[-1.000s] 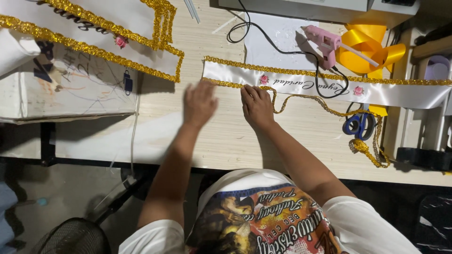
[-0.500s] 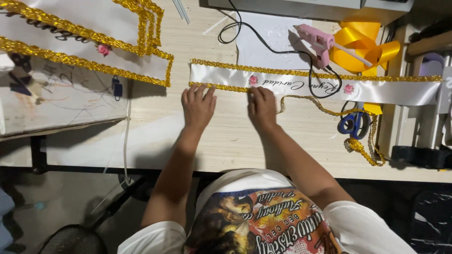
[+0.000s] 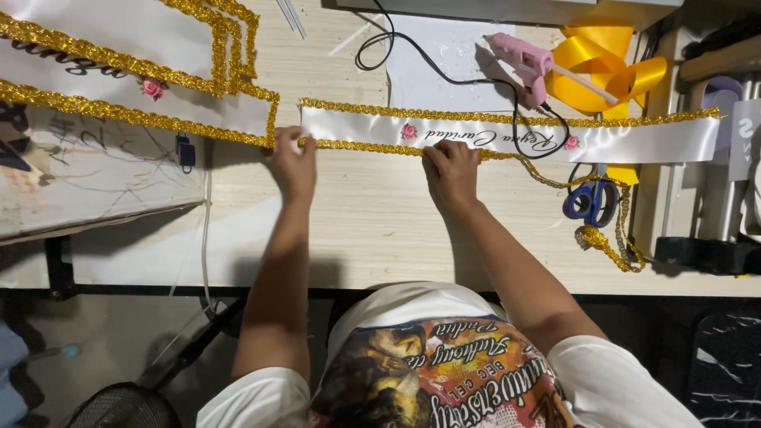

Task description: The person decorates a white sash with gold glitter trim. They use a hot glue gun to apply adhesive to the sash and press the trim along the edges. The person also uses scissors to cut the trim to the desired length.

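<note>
A white satin sash (image 3: pixel 634 141) with gold glitter trim, small pink roses and dark script lies flat across the wooden table (image 3: pixel 372 230). My left hand (image 3: pixel 292 165) presses the sash's left end at its lower corner. My right hand (image 3: pixel 450 170) presses the lower gold trim near the middle, fingers flat on it. A loose length of gold trim (image 3: pixel 606 238) trails from the lower edge off to the right.
A pink glue gun (image 3: pixel 523 62) with a black cord lies on white paper behind the sash. Yellow ribbon (image 3: pixel 614 70) sits at the back right, blue scissors (image 3: pixel 590 198) under the loose trim. More gold-trimmed white sashes (image 3: pixel 119 55) lie at the left.
Both hands have spread apart along the sash's lower edge: the left hand slid to the left end, the right stayed near the middle. The view shifted slightly.
</note>
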